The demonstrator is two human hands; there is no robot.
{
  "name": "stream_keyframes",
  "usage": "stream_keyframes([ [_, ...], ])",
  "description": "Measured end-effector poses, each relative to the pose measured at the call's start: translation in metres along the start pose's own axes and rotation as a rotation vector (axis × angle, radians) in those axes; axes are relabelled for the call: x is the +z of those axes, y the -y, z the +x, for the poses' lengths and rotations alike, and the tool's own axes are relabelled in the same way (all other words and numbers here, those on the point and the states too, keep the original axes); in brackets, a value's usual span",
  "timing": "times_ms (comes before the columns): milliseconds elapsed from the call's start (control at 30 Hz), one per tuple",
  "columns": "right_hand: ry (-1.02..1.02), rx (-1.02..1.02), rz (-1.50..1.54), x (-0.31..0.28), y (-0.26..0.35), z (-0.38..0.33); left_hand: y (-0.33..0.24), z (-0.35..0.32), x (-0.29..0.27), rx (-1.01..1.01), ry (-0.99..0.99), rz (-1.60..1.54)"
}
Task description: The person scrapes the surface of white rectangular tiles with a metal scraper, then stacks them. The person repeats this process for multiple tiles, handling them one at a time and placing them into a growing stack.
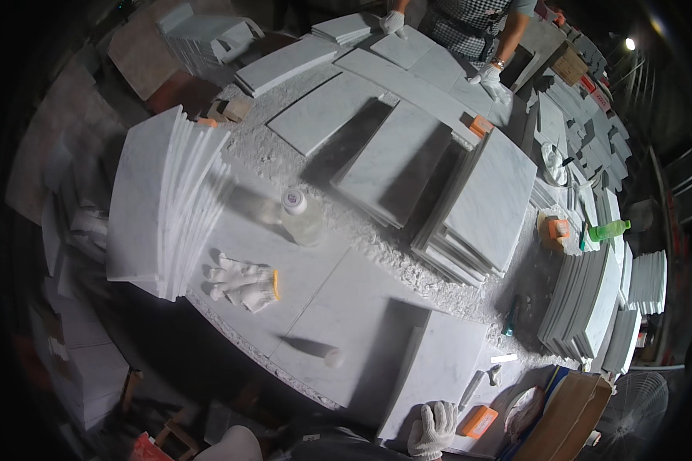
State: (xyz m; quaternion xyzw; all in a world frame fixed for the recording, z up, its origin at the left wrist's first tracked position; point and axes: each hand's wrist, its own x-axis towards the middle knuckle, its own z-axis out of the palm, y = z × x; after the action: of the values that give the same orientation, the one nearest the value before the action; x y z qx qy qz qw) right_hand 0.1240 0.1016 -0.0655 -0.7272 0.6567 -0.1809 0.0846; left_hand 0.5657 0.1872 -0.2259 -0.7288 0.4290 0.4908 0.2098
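My right hand [430, 428], in a white knit glove, grips the near edge of a white marble tile [442, 361] at the table's front. The tile seems lifted off the large slab [338, 307] under it and throws a wide shadow to its left. My left hand is out of sight. A spare pair of white gloves [242, 283] lies on the slab to the left, beside a leaning stack of marble tiles [158, 200]. A clear plastic bottle [300, 217] with a white cap stands further back.
Stacks of marble tiles [484, 203] cover the table's middle and right edge [584, 307]. Another person's gloved hands [490, 81] rest on tiles at the far end. An orange block [477, 421], a cardboard box [573, 407], a fan [637, 407] and a green bottle [609, 229] lie to the right.
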Motion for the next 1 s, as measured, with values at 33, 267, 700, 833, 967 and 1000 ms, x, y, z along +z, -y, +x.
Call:
stream_keyframes([
  [33,-0.05,-0.024,-0.043,0.0,0.0,0.0,-0.001,0.007,-0.008,0.004,-0.004,0.002],
  [267,0.07,0.059,0.062,0.0,0.003,-0.003,-0.013,0.046,-0.044,0.063,-0.046,0.032],
  [700,-0.023,0.019,0.057,-0.006,0.012,-0.003,0.002,0.055,-0.047,0.115,-0.081,0.0],
  [833,-0.03,0.035,0.06,-0.006,0.014,-0.005,0.003,0.057,-0.045,0.123,-0.084,0.006],
  [967,-0.092,-0.035,0.083,-0.009,0.024,-0.002,0.001,0.057,-0.043,0.134,-0.089,0.007],
  [1000,-0.104,-0.043,0.09,-0.01,0.025,0.001,0.0,0.058,-0.042,0.139,-0.087,0.011],
])
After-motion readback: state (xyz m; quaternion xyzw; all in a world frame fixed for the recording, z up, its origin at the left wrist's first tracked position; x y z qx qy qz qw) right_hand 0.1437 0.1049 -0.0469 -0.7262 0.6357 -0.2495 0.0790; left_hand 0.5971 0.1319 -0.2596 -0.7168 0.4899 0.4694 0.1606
